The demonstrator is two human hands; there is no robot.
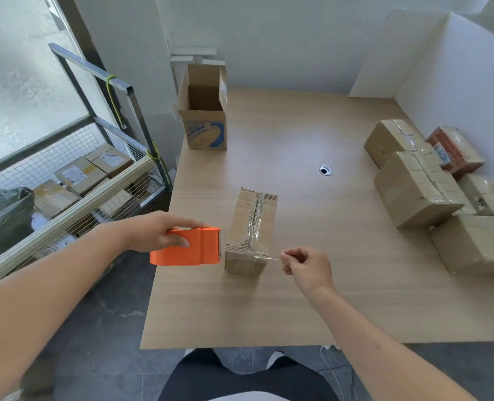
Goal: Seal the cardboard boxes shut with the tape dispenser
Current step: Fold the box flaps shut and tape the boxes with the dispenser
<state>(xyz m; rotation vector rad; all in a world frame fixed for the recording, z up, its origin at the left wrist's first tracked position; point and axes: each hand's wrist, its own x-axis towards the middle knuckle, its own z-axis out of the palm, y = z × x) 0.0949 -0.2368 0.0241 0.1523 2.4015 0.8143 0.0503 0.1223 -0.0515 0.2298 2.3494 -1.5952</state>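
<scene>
A small cardboard box (251, 227) lies on the wooden table (312, 299) in front of me, with clear tape along its top seam. My left hand (164, 233) grips the orange tape dispenser (191, 247) just left of the box's near end. A strip of clear tape (264, 257) stretches from the dispenser across the box's near end to my right hand (305, 267), which pinches its free end just right of the box.
An open empty cardboard box (204, 111) stands at the table's far left corner. Several taped boxes (419, 189) are piled along the right edge by the white wall. A wire cart (75, 186) with parcels stands left of the table. A cable hole (325, 170) sits mid-table.
</scene>
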